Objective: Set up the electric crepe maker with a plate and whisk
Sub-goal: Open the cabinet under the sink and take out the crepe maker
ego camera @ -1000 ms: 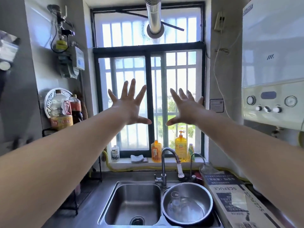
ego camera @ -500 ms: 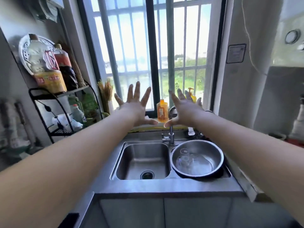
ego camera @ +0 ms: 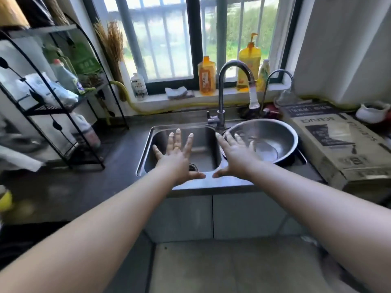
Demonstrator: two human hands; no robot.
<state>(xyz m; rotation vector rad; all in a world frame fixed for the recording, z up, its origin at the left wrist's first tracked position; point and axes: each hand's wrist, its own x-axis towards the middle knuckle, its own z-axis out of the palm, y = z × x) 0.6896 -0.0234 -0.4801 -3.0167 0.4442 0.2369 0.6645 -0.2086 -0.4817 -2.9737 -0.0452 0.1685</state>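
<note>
My left hand point(ego camera: 176, 158) is stretched out over the steel sink point(ego camera: 148, 142), fingers spread, holding nothing. Beside it my right hand point(ego camera: 234, 158) is also spread and empty, in front of a steel bowl point(ego camera: 281, 134) that sits in the sink's right basin. A printed cardboard box point(ego camera: 338, 144) lies on the counter to the right of the sink. I see no crepe maker, plate or whisk outside the box.
A tall tap point(ego camera: 221, 98) stands behind the sink. Orange and yellow soap bottles point(ego camera: 207, 76) line the window sill. A black wire rack point(ego camera: 53, 98) with bottles and bags stands on the dark counter point(ego camera: 84, 187) at left. A white pot point(ego camera: 371, 112) sits far right.
The view has tilted down from the window to the sink and counter. Both hands stay spread and empty, now lower, over the sink.
</note>
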